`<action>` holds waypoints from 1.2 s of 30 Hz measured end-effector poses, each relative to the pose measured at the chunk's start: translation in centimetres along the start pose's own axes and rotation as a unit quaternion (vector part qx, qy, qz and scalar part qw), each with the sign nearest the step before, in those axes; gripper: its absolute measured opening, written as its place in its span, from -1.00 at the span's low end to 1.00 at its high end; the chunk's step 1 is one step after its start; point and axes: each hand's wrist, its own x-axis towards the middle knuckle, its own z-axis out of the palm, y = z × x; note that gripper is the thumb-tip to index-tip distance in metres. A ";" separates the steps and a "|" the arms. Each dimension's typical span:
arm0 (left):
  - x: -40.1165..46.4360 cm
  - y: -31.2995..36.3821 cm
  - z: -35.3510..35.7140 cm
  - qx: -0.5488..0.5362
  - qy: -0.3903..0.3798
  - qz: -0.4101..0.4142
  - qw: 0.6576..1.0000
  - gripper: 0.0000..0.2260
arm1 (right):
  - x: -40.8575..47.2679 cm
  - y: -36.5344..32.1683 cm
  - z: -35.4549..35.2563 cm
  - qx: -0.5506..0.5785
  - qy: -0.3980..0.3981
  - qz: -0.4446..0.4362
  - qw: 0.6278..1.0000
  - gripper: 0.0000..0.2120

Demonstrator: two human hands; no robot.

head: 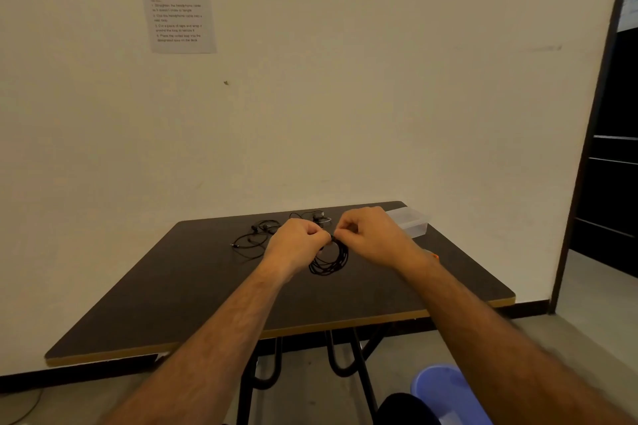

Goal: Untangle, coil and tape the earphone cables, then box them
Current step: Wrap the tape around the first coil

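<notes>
Left hand [297,239] and right hand [371,235] pinch the coiled black cable [329,260] at its top. Loose earphones [257,235] (tangled) lie on the desk [172,286].

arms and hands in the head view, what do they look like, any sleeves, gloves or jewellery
Both forearms are bare from the bottom of the frame to the wrists, with no sleeves in view. The left hand and the right hand wear no gloves. No watch, bracelet or ring shows on either. The forearms have visible hair. Nothing is marked or taped on them.
</notes>
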 end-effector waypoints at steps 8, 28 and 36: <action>-0.4 0.4 -0.5 -0.024 -0.077 0.031 0.996 -0.81 | 0.5 0.1 -1.2 0.128 -0.120 0.099 0.980 -0.84; -0.3 -0.9 -0.7 0.158 -0.065 0.176 0.970 -0.88 | 1.2 2.0 -1.3 0.306 -0.266 0.287 0.868 -0.71; -1.0 -0.5 0.1 0.280 0.020 0.239 0.930 -0.82 | 1.3 1.9 -1.3 0.277 -0.316 0.303 0.855 -0.75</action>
